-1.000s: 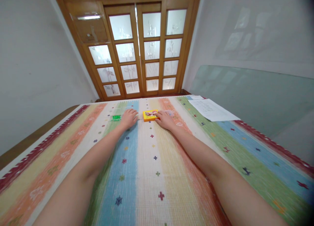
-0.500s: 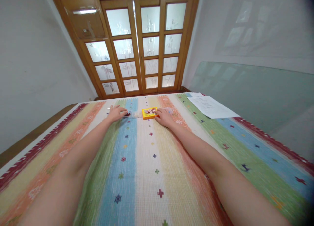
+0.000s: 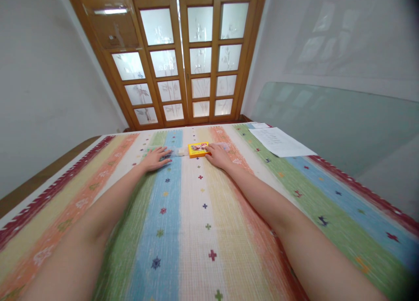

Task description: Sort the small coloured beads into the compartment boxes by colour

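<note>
Yellow box (image 3: 198, 149) sits far out on the striped cloth (image 3: 196, 231), right on the pale centre stripe, and both arms are stretched long to reach it. The right hand (image 3: 218, 156) is at the box's right end, fingertips laid against its edge, fingers loose and gently curved, not wrapped round it as far as this view shows. The left hand (image 3: 155, 158) is off to the other side, palm down, fingers spread flat on the green and blue stripes, holding nothing; whether anything lies under that palm is hidden. Between its fingertips and the box there is a small pale piece (image 3: 180, 151), too small to make out. By my reading this is the reaching-and-settling stage: contact made on the box, no lift, no real grip yet. To take the box up, the right hand would need its thumb on the near side and fingers over the far side, pinching across the narrow width, and at full stretch that calls for a careful, light close so the box is not pushed further away. Well to the right lies a sheet of paper (image 3: 278, 141) near the cloth's edge, a glass pane (image 3: 327, 122) leans along the wall beyond it, and wooden doors (image 3: 183, 56) with frosted panels close off the far end of the room.
</note>
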{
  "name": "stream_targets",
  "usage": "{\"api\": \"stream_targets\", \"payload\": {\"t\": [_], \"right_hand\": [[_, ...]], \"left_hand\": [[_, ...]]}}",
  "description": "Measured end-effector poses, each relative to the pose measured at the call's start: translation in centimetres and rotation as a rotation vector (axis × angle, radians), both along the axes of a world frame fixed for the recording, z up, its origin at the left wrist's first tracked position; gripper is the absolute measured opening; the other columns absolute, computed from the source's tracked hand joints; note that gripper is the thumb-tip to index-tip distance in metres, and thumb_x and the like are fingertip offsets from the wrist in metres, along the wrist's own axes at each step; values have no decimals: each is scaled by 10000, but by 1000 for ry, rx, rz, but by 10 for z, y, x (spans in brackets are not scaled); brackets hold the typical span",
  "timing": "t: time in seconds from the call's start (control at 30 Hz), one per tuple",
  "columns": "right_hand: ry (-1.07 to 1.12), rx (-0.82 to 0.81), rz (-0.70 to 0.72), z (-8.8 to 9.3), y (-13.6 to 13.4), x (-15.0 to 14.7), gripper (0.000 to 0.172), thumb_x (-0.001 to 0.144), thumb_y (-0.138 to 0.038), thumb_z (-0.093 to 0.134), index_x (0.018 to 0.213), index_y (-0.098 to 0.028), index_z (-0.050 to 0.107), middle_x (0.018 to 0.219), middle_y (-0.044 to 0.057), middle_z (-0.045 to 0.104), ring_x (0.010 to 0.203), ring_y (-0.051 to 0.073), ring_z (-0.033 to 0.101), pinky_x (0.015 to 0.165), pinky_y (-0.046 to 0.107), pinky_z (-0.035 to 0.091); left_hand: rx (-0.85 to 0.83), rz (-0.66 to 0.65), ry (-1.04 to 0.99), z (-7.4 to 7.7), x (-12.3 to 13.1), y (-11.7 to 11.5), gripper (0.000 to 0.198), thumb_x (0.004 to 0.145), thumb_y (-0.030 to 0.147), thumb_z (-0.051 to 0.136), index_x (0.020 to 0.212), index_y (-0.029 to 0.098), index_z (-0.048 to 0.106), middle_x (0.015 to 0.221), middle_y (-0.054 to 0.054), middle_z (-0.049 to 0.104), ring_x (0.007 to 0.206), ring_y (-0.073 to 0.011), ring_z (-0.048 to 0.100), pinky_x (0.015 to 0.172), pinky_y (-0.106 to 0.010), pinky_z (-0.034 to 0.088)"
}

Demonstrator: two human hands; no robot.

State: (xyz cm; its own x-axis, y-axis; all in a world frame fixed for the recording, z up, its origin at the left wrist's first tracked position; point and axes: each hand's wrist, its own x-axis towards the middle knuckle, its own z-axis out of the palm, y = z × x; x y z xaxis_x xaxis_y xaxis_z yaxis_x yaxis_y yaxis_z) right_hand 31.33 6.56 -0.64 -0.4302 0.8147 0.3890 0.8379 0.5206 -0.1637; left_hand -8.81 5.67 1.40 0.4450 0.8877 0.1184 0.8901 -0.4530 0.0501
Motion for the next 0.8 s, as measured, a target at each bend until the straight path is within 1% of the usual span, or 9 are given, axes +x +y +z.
{"api": "stream_targets", "payload": {"t": [0.1, 0.2, 0.3, 0.4, 0.47, 0.53, 0.57, 0.73, 0.8], "right_hand": [[6, 1, 13, 0, -1, -1, 403, 1042, -325, 530, 1410, -193, 626, 1450, 145, 598, 1342, 294, 508, 1167, 423, 362], [13, -15, 2, 1, -2, -1, 420, 1038, -329, 532, 1428, -195, 615, 1478, 147, 579, 1356, 310, 493, 1183, 444, 346], [20, -28, -2, 2, -3, -2, 435, 1039, -325, 520, 1448, -203, 606, 1492, 146, 567, 1361, 318, 488, 1186, 462, 343], [16, -29, -7, 2, -2, -3, 422, 1044, -315, 516, 1442, -216, 615, 1474, 140, 580, 1357, 311, 492, 1180, 465, 352], [6, -29, -16, 1, 0, -3, 415, 1047, -311, 520, 1440, -217, 615, 1473, 141, 580, 1353, 304, 497, 1175, 462, 358], [-1, -22, -21, 0, 3, -4, 402, 1048, -306, 528, 1427, -207, 619, 1473, 145, 580, 1348, 297, 501, 1170, 456, 363], [-2, -15, -20, 0, 4, -4, 391, 1048, -306, 533, 1412, -200, 627, 1468, 147, 583, 1345, 295, 505, 1168, 452, 365], [-2, 4, -30, 0, 5, -4, 363, 1041, -317, 558, 1371, -189, 642, 1460, 151, 596, 1351, 297, 509, 1167, 447, 369], [-3, 1, -34, 0, 4, -5, 356, 1042, -317, 556, 1364, -194, 644, 1457, 150, 599, 1347, 299, 514, 1162, 449, 374]], "left_hand": [[1, 11, 38, -3, 0, -6, 731, 1015, 730, 385, 1667, 405, 324, 1766, -39, 253, 1618, -360, 231, 1281, -636, 167], [-1, 16, 53, -4, 1, -8, 729, 1029, 700, 386, 1683, 395, 283, 1776, -39, 219, 1632, -343, 199, 1293, -617, 135], [-24, 23, 51, -5, 2, -7, 731, 1030, 694, 376, 1686, 389, 274, 1781, -41, 198, 1638, -335, 185, 1298, -605, 128], [-31, 28, 25, -6, 1, -4, 719, 1029, 697, 367, 1674, 383, 316, 1774, -44, 224, 1633, -340, 204, 1296, -607, 145], [8, 45, -21, -6, -1, -1, 728, 1037, 680, 359, 1675, 330, 333, 1762, -68, 262, 1625, -319, 237, 1303, -550, 184], [86, 104, -81, -7, -5, 2, 739, 1051, 649, 342, 1679, 260, 327, 1746, -100, 299, 1612, -292, 272, 1303, -491, 216], [121, 142, -102, -7, -7, 3, 736, 1057, 634, 336, 1677, 238, 329, 1739, -111, 314, 1605, -287, 287, 1301, -482, 223], [175, 286, -59, -4, -21, 6, 673, 1050, 566, 408, 1630, 225, 406, 1699, -139, 386, 1570, -322, 334, 1276, -536, 236], [196, 350, -47, -3, -28, 5, 647, 1053, 530, 406, 1615, 210, 420, 1674, -150, 424, 1557, -327, 350, 1273, -544, 231]]}}
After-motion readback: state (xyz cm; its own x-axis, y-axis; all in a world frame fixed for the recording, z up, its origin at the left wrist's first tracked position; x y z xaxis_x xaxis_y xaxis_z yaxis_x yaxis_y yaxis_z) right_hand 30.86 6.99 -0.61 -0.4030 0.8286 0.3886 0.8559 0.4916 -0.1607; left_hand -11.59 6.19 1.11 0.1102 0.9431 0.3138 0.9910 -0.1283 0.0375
